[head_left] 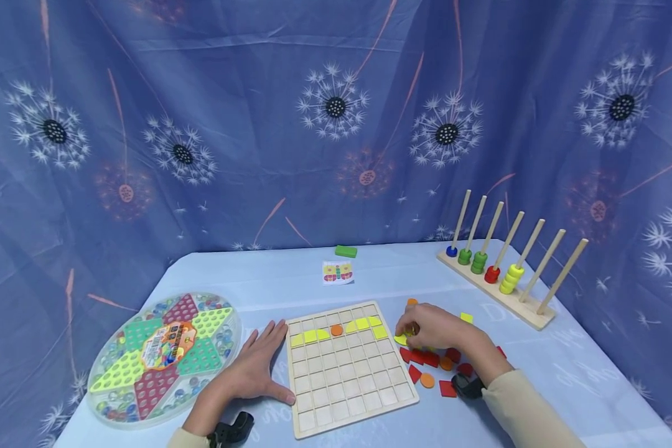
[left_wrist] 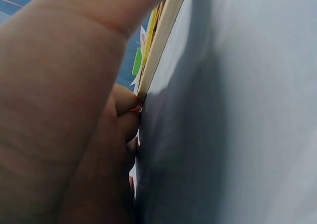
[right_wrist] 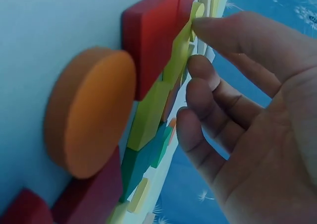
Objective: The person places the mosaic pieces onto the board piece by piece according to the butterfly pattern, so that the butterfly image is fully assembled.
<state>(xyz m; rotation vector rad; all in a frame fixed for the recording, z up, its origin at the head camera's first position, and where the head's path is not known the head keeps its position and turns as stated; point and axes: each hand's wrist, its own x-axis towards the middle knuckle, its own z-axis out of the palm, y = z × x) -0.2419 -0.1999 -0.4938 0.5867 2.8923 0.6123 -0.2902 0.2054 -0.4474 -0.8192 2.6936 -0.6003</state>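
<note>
A square wooden grid board [head_left: 341, 374] lies in the middle of the table. Yellow tiles [head_left: 310, 336] and one orange disc [head_left: 336, 330] sit in its upper rows. My left hand [head_left: 257, 364] rests at the board's left edge, fingers spread, thumb by the lower part of that edge. Right of the board, my right hand [head_left: 434, 326] reaches into a pile of loose tiles, its fingers bent. Thumb and fingers pinch a yellow tile [right_wrist: 198, 10]; the index fingertip is mostly hidden behind the thumb. Nearby are red tiles [right_wrist: 151, 43] and an orange disc [right_wrist: 91, 112].
To the left lies a round Chinese checkers board [head_left: 162, 354] with glass marbles. Behind the grid board are a picture card [head_left: 338, 272] and a green block [head_left: 345, 251]. A wooden peg stand [head_left: 529, 309] with coloured rings stands at the back right.
</note>
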